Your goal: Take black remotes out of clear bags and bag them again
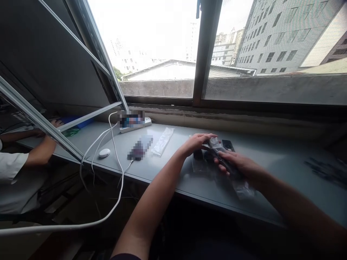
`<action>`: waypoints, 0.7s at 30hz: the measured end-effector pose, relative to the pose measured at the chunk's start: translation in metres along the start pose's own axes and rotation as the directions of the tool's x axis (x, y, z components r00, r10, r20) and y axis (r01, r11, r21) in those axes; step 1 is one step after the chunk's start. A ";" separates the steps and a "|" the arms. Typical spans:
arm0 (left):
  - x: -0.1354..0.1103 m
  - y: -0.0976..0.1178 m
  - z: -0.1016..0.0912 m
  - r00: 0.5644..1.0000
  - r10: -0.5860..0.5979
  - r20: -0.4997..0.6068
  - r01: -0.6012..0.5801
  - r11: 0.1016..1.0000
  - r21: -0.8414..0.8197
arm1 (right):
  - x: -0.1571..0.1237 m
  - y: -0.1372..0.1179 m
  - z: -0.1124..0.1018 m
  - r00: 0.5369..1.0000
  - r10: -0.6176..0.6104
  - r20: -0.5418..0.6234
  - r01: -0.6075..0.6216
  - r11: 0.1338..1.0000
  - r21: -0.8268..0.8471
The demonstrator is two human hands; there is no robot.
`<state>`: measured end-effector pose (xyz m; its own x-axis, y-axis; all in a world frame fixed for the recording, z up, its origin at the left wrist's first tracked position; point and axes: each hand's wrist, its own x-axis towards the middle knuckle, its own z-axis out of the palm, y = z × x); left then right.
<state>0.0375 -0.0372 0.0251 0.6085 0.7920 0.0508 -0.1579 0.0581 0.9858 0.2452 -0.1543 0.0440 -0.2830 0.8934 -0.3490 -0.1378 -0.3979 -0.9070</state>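
My right hand (240,164) is closed around a long dark object in a clear plastic bag (238,180), held slantwise over the table. What the object is, I cannot make out. Bent over the upper end of the same bag, my left hand (197,143) has its fingers on the crumpled plastic. Just behind my hands lies a small black device with round marks at one end (227,145). Below my left hand are other dark items in clear wrapping (199,164), partly covered by the hands.
On the grey table (273,162) lie a flat white packet (163,142), a blurred-out phone (140,147) on a cable and a round white puck (104,153). A power strip (135,124) stands behind. White cables (120,187) hang over the front edge. Another person's arm (40,153) is beyond the metal frame (40,119).
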 end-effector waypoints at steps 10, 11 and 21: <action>0.015 -0.009 -0.009 0.982 0.039 -0.184 -0.032 0.999 0.041 | -0.001 0.000 0.000 1.000 -0.012 0.007 0.012 0.994 -0.105; 0.015 -0.009 -0.010 0.977 0.048 -0.207 -0.039 0.998 0.049 | -0.001 0.000 0.000 1.000 -0.014 0.004 0.015 0.994 -0.110; 0.001 0.000 -0.011 0.980 -0.001 -0.200 0.043 0.978 0.206 | -0.002 -0.002 0.002 0.999 -0.035 -0.040 0.031 0.995 -0.096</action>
<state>0.0296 -0.0299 0.0231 0.4409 0.8974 0.0170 0.0321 -0.0347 0.9989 0.2440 -0.1558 0.0470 -0.2396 0.9144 -0.3262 -0.0550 -0.3482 -0.9358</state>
